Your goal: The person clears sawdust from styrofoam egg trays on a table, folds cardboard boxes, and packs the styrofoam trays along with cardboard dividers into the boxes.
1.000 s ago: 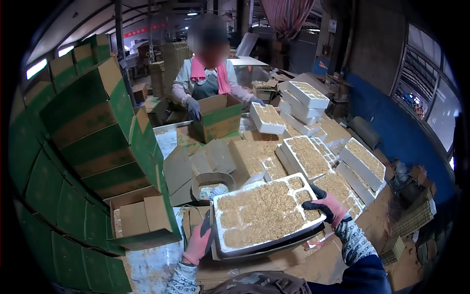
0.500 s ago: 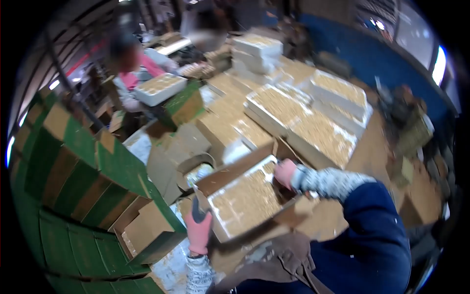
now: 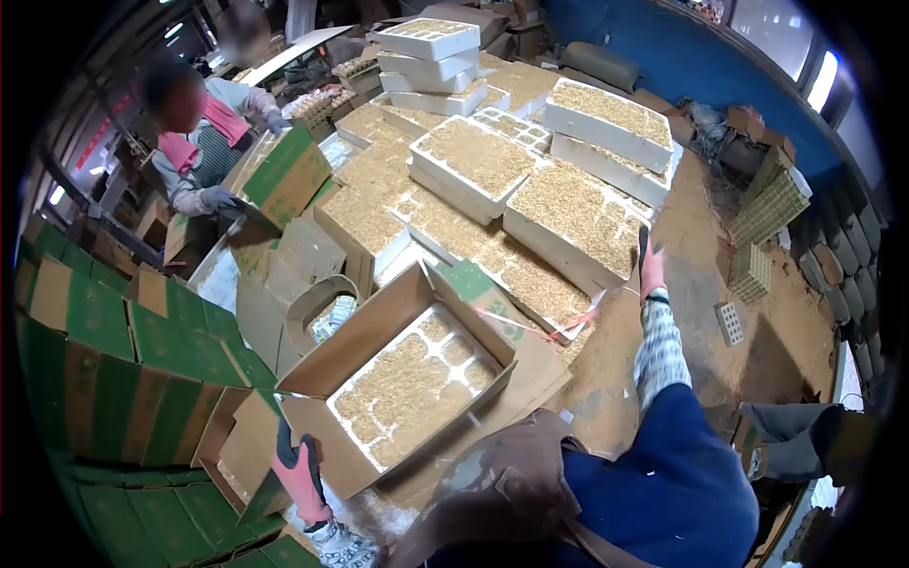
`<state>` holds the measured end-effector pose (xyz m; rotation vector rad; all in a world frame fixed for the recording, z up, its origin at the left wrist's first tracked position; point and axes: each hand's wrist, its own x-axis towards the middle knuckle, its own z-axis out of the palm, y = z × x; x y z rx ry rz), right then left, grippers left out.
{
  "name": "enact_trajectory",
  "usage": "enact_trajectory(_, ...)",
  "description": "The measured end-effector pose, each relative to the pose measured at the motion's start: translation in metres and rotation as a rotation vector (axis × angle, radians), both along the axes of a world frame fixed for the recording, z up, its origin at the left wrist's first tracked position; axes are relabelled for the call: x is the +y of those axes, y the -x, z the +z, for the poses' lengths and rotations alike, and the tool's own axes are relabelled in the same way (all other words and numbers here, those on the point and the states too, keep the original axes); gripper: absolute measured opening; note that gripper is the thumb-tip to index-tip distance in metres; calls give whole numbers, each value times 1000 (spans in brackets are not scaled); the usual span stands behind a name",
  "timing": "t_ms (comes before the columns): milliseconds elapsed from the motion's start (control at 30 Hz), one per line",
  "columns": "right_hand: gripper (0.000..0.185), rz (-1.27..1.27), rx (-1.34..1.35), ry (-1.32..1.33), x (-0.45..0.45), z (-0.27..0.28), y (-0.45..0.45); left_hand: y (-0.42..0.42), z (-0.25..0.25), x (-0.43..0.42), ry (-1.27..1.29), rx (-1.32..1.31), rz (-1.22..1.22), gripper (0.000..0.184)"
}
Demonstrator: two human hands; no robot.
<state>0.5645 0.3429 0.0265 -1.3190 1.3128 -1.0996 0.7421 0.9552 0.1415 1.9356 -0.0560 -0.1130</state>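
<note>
Both my hands wear pink gloves with dark fingers. My left hand [image 3: 301, 478] is at the left end of an open cardboard box [image 3: 369, 333], against its outer wall, thumb and fingers apart. Inside the box lies a white foam tray [image 3: 459, 362] filled with tan, flaky material; several compartment walls show at its right end. My right hand [image 3: 651, 270] reaches out to the right end of another filled foam tray [image 3: 549, 248], its fingers stretched along that end. I cannot tell how firmly they touch it.
More filled foam trays [image 3: 606, 123] cover the table, some in a stack [image 3: 428, 71] at the back. Green-striped cartons [image 3: 80, 379] are piled at left. Across the table a co-worker [image 3: 204, 142] handles a green-and-brown carton [image 3: 284, 180]. A tape roll [image 3: 312, 312] lies beside my box.
My right hand has left the box and moved right to the other tray. The box is turned and lower left, my left hand still beside it. The co-worker's tray is now tilted at the carton.
</note>
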Motion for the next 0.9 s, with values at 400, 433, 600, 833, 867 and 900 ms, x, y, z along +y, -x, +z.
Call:
enact_trajectory(400,39,354,-599,-397,78,87,-7,-7,-62,0,598,-55,-45,43)
enact_trajectory(433,39,363,-534,-366,72,82,3,-9,-77,10,655,-6,13,42)
enact_trajectory(600,40,606,-525,-222,122,153,12,-8,-72,-10,779,19,53,41)
enact_trajectory(833,32,1231,186,778,199,184,-35,3,-107,-10,1169,290,30,51)
enact_trajectory(867,35,1363,-68,379,229,199,-56,6,-121,-8,1434,189,-249,52)
enact_trajectory(900,36,1435,-109,295,240,202,-71,7,-138,-3,1679,65,-542,53)
